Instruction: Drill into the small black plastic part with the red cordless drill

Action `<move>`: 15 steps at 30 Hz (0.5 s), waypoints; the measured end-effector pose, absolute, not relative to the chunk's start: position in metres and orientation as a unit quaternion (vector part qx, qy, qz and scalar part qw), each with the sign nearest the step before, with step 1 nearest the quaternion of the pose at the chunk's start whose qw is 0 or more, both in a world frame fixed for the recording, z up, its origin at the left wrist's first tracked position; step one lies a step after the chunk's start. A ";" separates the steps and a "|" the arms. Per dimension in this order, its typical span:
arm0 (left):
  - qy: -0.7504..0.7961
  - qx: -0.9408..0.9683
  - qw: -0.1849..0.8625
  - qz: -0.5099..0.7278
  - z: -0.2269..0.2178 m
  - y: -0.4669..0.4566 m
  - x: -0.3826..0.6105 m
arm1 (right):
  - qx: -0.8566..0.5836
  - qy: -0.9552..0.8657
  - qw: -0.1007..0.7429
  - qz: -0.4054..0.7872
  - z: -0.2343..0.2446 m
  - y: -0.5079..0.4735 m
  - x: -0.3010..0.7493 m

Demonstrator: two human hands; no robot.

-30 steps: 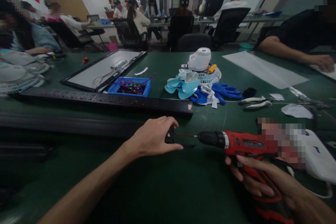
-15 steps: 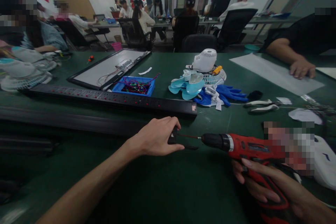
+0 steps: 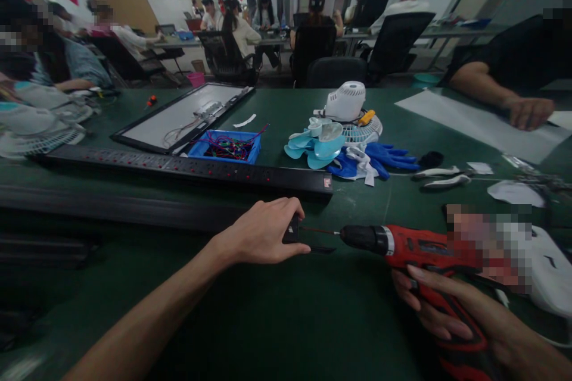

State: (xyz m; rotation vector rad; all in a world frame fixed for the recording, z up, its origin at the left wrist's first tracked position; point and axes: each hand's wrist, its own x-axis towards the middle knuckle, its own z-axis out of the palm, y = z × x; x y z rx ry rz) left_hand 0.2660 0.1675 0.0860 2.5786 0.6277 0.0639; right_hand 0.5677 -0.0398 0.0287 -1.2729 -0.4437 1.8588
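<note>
My left hand (image 3: 263,232) is closed on the end of a long black bar (image 3: 134,214) that lies across the green table (image 3: 286,309). It pinches a small black end piece (image 3: 292,231) there. My right hand (image 3: 451,309) grips the handle of a red cordless drill (image 3: 415,247). The drill lies level, pointing left. Its thin bit (image 3: 319,230) touches the black end piece beside my left thumb.
A black power strip (image 3: 187,169) runs behind the bar. Beyond it lie a blue tray of wires (image 3: 223,147), a flat panel (image 3: 179,116), fan parts (image 3: 333,131), blue gloves (image 3: 384,158) and pliers (image 3: 440,177). Another person's hand (image 3: 529,112) rests at far right. A white casing (image 3: 549,274) is near the drill.
Both hands and the drill keep their hold at the bar's end. The view has shifted slightly. The other person's hand at far right has slid along the table.
</note>
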 end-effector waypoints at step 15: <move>0.224 0.945 0.237 0.022 0.085 0.169 0.267 | -0.529 -0.148 0.414 0.726 0.039 -0.039 0.558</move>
